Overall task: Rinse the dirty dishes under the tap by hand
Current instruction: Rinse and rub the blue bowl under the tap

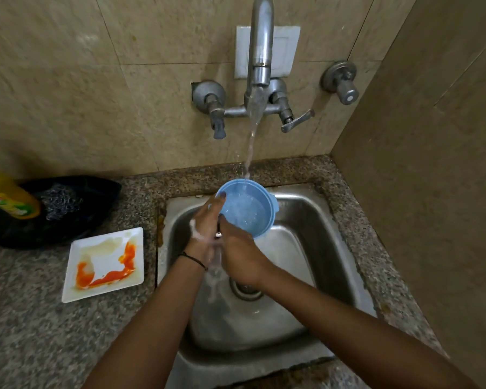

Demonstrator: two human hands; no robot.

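The step in hand is the rinsing of a blue plastic bowl (246, 210). The person is holding it over the steel sink (306, 265), right under the tap (261, 43), and the water stream (251, 141) is falling inside it. The bowl is filling with water and is leaning a little toward the person.

The left hand (205, 231) is gripping the left rim, with one fingertip lying over the edge, and some white foam is sitting on the back of this hand. The right hand (242, 256) is holding the near side of the bowl, with the thumb pressing against the rim. Its other fingers are hiding under the bowl, so I cannot tell exactly how they are lying. A thin stream of water is running down between the two wrists toward the drain (246, 289).

On the granite counter (40, 318), left of the sink, a white square plate (107, 261) is waiting with orange sauce on it. Behind the plate a yellow bottle of dish soap (10, 197) and a steel scrubber (61, 200) are lying on something black.

In my judgement the task is only partly done. The next move is probably calling for tipping the bowl to pour the water out, keeping both hands firm because the wet plastic may be slippery, and then taking the dirty plate.
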